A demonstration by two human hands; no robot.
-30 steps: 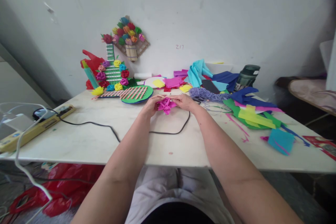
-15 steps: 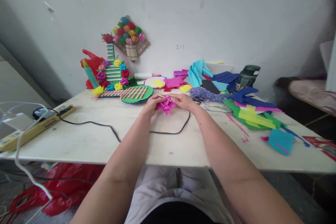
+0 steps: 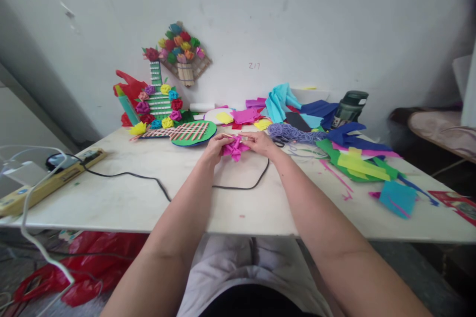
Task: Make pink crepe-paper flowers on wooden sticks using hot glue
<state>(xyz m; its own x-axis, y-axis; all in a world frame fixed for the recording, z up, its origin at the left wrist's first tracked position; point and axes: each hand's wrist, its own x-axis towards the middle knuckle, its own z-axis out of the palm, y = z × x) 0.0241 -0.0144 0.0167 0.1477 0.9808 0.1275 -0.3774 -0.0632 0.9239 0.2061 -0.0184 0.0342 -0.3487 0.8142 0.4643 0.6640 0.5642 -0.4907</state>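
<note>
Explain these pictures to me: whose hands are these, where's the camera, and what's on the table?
There's no machine here, just a person's two bare hands. One head-worn camera takes every picture, looking forward and down. The left hand and right hand hold a crinkled pink piece between them at the white table. Beyond the left hand lies a green board with crossed sticks. Rightward are purple yarn, coloured sheets and a dark bottle; leftward, a yellow power strip.

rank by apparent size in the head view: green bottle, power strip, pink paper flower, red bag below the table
1. Red bag
2. Power strip
3. Green bottle
4. Pink paper flower
Apparent size only; nearness to the camera affects it.
</note>
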